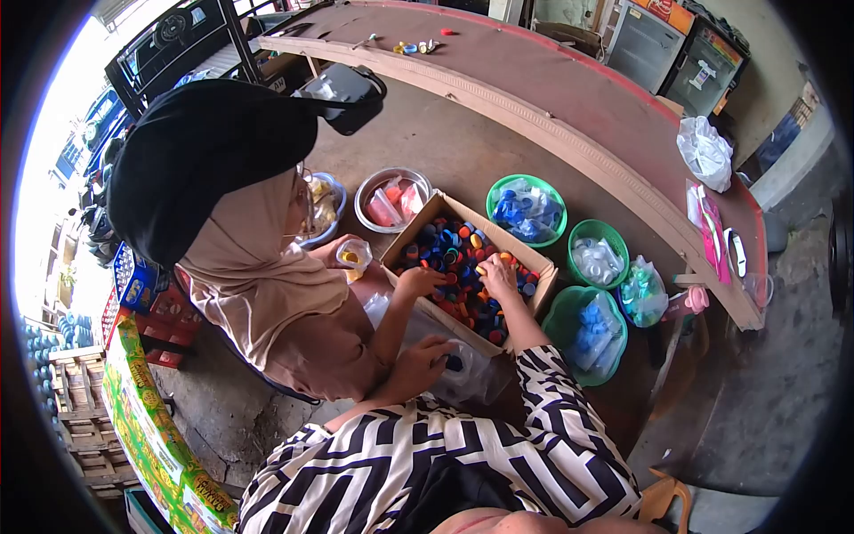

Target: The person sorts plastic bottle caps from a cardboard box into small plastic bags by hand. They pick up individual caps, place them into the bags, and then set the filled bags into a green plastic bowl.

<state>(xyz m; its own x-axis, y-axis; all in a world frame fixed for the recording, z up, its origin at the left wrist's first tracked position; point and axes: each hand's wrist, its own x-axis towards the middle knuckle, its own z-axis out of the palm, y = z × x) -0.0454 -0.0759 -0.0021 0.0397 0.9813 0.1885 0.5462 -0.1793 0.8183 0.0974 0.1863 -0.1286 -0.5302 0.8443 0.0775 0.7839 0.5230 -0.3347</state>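
Just below the frame's centre, the left hand (418, 365) curled its fingers at a clear bag (471, 381), grip unclear. At centre, the right hand (501, 278) pinched a yellow cap (481, 270) over the cardboard box (511, 240), probably set close for reach.

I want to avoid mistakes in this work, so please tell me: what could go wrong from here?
The right hand and the co-worker's hand both reach into the cardboard box, so they might bump. The bottle caps there are mixed in colour, so a wrong one could be picked. The clear plastic bag at the left hand looks limp, so it may slip and spill.
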